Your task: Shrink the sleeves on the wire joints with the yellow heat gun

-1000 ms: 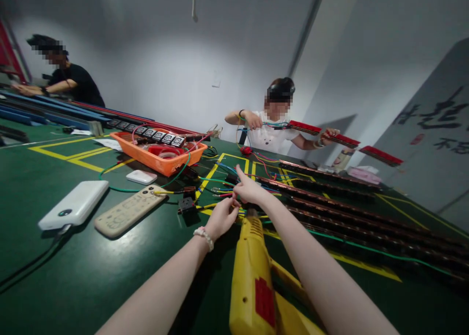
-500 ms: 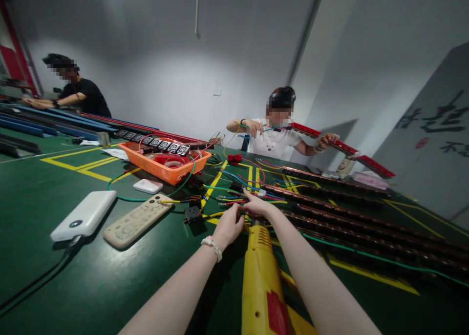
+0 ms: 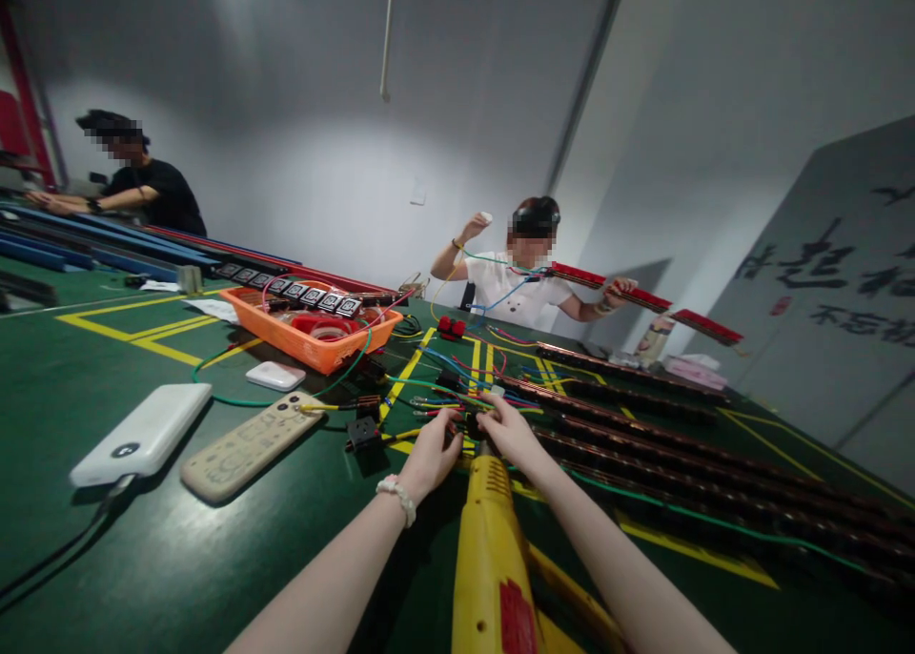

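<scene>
Both forearms reach up from the bottom edge, and the left hand (image 3: 431, 452) and right hand (image 3: 509, 430) meet near the centre of the frame, palms mostly down, fingers bent inward. Each grip looks narrow, its fingertips at a small dark part (image 3: 473, 423) between the hands, just beyond the tip of the yellow heat gun (image 3: 493, 559); whether either is closed on it I cannot tell. Loose wires (image 3: 429, 412) lie beside the left fingers on the green worktop (image 3: 286, 559). Half a second ago the hands' fingertips were together; now they are slightly apart, with the dark part showing between them
</scene>
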`<control>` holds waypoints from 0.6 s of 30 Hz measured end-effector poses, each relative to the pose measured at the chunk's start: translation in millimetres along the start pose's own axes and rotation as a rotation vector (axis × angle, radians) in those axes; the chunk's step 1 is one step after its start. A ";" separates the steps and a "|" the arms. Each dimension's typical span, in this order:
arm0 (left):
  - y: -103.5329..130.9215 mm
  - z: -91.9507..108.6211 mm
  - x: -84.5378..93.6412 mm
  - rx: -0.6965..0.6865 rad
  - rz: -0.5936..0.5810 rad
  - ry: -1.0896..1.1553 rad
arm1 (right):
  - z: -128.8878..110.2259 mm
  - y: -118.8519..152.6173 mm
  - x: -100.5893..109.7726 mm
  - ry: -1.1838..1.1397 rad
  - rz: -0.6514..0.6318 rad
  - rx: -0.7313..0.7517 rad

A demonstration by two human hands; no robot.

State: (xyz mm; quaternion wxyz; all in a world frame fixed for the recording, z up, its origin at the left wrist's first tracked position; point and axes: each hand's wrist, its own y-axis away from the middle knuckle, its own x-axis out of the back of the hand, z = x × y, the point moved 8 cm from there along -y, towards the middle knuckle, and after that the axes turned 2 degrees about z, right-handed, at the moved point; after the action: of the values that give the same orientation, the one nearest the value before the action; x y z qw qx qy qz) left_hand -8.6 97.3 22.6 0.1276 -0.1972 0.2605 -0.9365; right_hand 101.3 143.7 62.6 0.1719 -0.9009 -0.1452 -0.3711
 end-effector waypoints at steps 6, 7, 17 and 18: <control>0.5 -0.6 0.8 0.008 0.021 0.048 | -22.5 78.5 29.0 0.515 0.008 0.021; 1.1 0.6 0.4 -0.006 0.016 0.043 | -22.3 87.6 29.9 0.550 -0.015 -0.024; 3.4 3.1 -0.1 -0.033 0.008 0.014 | -1.4 126.6 1.8 0.339 -0.213 -0.200; 3.4 3.1 -0.1 -0.034 0.010 0.012 | 1.4 127.6 -0.7 0.306 -0.221 -0.212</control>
State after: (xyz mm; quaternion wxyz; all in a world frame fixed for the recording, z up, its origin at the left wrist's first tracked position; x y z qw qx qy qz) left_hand -6.7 93.1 23.1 0.1274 -0.1922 0.2781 -0.9324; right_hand 151.4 29.5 35.3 0.0546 -0.8257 -0.1753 -0.5335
